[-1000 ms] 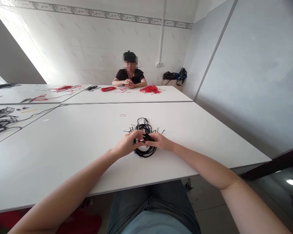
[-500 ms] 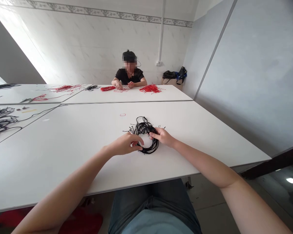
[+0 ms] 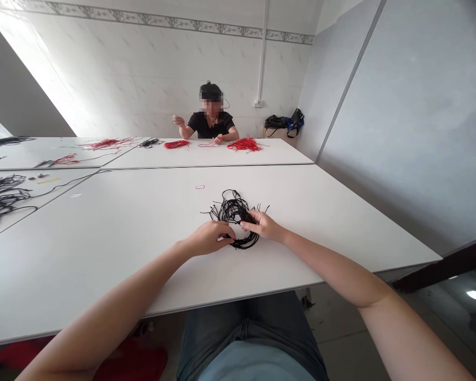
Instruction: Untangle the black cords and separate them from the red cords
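Note:
A looped bundle of thin black cords [image 3: 250, 241] lies on the white table in front of me, roughly ring-shaped. Loose knotted ends stick out at its far left and far right. My left hand [image 3: 212, 238] is at the lower left of the ring, thumb and fingertips closed on the cords there. On the opposite side, my right hand [image 3: 266, 226] grips the bundle between thumb and fingers. The fingers partly hide the cords they hold.
A small red loop [image 3: 200, 187] lies beyond the bundle. Black cords [image 3: 3, 203] spread over the left table. Across from me a person in black [image 3: 211, 124] sits with red cords [image 3: 246, 144] and a red bundle [image 3: 176, 144]. The table's front edge [image 3: 238, 300] is close to me.
My left thumb and fingers have come together from a wider spread onto the cords. My right hand has hardly moved. The person across has raised one hand to the side.

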Available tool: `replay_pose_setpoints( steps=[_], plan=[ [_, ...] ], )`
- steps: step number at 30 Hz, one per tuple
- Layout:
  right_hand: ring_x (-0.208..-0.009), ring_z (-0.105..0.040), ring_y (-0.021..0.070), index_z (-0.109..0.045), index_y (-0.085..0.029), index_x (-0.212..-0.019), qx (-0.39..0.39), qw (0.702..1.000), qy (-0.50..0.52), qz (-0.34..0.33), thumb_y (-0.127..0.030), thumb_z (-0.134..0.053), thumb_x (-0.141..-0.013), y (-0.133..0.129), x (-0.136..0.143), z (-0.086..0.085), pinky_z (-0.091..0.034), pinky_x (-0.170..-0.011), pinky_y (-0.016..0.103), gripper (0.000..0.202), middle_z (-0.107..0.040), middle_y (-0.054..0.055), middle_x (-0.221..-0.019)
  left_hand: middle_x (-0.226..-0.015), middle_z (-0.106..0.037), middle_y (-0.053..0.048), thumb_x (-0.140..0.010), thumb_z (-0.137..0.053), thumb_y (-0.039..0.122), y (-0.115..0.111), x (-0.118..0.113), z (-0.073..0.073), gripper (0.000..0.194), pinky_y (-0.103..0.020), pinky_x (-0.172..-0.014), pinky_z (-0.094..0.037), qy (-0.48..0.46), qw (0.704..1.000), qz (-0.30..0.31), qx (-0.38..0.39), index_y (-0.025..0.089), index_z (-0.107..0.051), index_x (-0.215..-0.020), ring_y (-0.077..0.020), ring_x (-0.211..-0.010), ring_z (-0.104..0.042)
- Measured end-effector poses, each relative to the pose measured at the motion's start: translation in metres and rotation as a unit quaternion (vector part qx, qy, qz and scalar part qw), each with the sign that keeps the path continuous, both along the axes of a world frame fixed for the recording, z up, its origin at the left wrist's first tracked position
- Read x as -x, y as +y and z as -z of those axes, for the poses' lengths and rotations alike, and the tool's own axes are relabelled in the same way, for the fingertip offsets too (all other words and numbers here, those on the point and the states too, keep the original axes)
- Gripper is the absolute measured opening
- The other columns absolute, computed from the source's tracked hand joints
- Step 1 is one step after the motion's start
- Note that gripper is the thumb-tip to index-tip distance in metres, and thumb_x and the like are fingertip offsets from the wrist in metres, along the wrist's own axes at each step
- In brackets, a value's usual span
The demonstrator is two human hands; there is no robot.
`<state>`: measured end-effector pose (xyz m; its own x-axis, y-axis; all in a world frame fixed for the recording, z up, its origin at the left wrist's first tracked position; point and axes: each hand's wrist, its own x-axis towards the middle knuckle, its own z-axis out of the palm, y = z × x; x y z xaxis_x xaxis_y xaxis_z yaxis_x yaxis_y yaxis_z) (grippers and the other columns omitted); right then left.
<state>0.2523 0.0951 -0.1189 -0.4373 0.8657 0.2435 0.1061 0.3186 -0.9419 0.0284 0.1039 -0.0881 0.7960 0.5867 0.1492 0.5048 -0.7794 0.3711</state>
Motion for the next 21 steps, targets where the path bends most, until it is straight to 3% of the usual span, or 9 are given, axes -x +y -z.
replay_pose_setpoints(
  steps=[6, 11, 17, 21],
  plan=[
    [-0.095, -0.06, 0.021, -0.063, -0.017, -0.102, 0.016, 0.999, -0.003, -0.039, -0.043, -0.071, -0.077, -0.0038, 0.0005, -0.0034, -0.046, -0.084, 0.032, 0.038, -0.065, 0.006, -0.1, -0.071, -0.061, -0.001, -0.089, -0.05, 0.031, -0.0008, -0.0027, -0.0011, 0.02, -0.024, -0.061, -0.042, -0.054, 0.995, -0.066, -0.047, 0.019, -0.066, -0.089, -0.0126, -0.062, -0.053],
    [-0.092, -0.061, 0.0219, -0.064, -0.017, -0.102, -0.043, 0.997, -0.064, 0.007, -0.044, -0.073, -0.075, -0.0023, 0.0007, 0.0001, -0.046, -0.081, 0.032, 0.039, -0.066, 0.005, -0.097, -0.065, -0.051, 0.002, -0.09, -0.048, 0.031, 0.0003, -0.0027, 0.0013, 0.02, -0.023, -0.058, -0.038, -0.084, 0.99, -0.093, -0.07, 0.019, -0.063, -0.091, -0.0108, -0.058, -0.044],
    [-0.083, -0.063, 0.0201, -0.062, -0.017, -0.093, -0.08, 0.993, -0.067, 0.048, -0.044, -0.062, -0.085, 0.0009, 0.0004, 0.0033, -0.047, -0.079, 0.033, 0.028, -0.068, 0.005, -0.087, -0.074, -0.054, 0.0, -0.089, -0.049, 0.032, -0.0029, -0.0001, -0.0035, 0.018, -0.023, -0.06, -0.04, -0.055, 0.995, -0.049, -0.065, 0.019, -0.062, -0.087, -0.0114, -0.062, -0.048],
    [-0.078, -0.062, 0.0218, -0.06, -0.02, -0.089, -0.102, 0.987, -0.077, 0.101, -0.046, -0.064, -0.083, 0.0033, -0.0001, 0.0044, -0.047, -0.076, 0.034, 0.027, -0.067, 0.005, -0.081, -0.089, -0.058, -0.005, -0.089, -0.048, 0.033, -0.0015, 0.001, 0.0027, 0.025, -0.025, -0.06, -0.042, 0.013, 0.997, -0.02, -0.07, 0.022, -0.065, -0.104, -0.0134, -0.065, -0.054]
  ],
)
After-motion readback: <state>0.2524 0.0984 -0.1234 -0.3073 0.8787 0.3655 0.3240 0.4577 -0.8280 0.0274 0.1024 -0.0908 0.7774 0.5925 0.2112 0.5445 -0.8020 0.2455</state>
